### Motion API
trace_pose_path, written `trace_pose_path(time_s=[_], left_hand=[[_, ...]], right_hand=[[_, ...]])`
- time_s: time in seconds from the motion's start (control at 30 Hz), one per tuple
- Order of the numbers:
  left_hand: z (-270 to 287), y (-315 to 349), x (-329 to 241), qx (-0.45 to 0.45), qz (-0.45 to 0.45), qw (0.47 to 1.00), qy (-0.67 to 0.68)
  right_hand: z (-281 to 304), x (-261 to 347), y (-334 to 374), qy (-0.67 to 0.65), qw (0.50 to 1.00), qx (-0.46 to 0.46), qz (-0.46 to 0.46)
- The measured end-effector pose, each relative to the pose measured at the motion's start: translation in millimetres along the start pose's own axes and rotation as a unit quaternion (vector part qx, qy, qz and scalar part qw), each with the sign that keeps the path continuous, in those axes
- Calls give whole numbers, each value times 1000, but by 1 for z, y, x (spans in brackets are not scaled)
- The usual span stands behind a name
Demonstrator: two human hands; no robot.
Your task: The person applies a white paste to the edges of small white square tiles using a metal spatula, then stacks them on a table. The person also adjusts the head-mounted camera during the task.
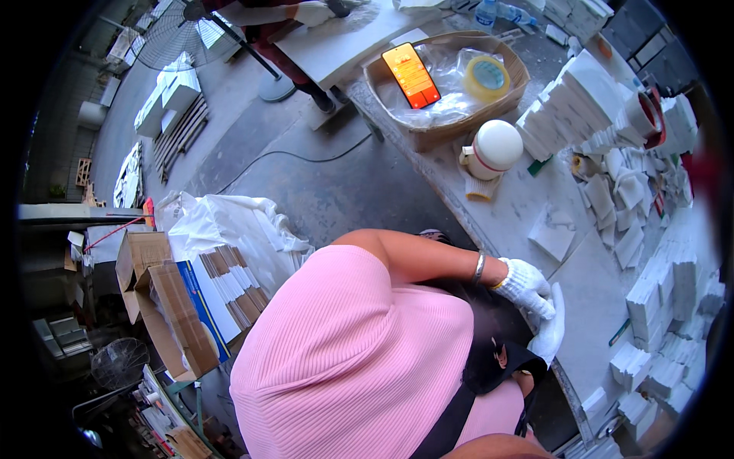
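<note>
Both my hands meet over the near edge of the stone worktop (589,306), in white knit gloves. My left hand (524,287) has a metal bracelet (479,268) at its wrist. Its fingers are curled together against the white glove (546,340) on my right hand (558,310). The right hand's fingers look stretched out, pointing away from me, and part of its palm is hidden behind the left fingers. No separate object shows between the hands. A flat pale stone piece (552,232) lies on the worktop just beyond them.
An open carton (436,138) holds clear plastic, a lit phone (411,75) and a tape roll (487,79). Next to it stands a white lidded jug (495,147). Stacked white stone pieces (650,298) line the right side. A co-worker's gloved hand (313,13) is at another table.
</note>
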State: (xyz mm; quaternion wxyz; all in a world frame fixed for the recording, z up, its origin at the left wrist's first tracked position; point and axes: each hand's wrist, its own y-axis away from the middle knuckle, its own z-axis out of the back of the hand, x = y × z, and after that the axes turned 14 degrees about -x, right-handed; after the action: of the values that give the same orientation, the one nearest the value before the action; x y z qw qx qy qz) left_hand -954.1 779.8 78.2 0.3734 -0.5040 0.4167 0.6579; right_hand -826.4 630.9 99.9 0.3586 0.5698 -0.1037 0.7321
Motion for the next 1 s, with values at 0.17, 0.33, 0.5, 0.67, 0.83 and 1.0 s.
trace_pose_path(time_s=[0.17, 0.33, 0.5, 0.67, 0.83, 1.0], left_hand=[[22, -3, 7, 22, 76, 989, 129], [43, -7, 15, 27, 100, 971, 217], [59, -10, 16, 20, 105, 966, 236], [63, -15, 15, -2, 139, 941, 308], [76, -8, 5, -34, 171, 897, 406], [91, -27, 17, -150, 215, 764, 589]], right_hand=[[-33, 17, -13, -23, 1000, -10, 14], [-48, 19, -25, -29, 999, -16, 10], [-49, 11, -35, -38, 999, -12, -18], [-47, -9, -41, -69, 996, -10, -53], [-55, -18, -48, -146, 985, 17, -92], [-71, -2, -55, -166, 973, 5, -162]])
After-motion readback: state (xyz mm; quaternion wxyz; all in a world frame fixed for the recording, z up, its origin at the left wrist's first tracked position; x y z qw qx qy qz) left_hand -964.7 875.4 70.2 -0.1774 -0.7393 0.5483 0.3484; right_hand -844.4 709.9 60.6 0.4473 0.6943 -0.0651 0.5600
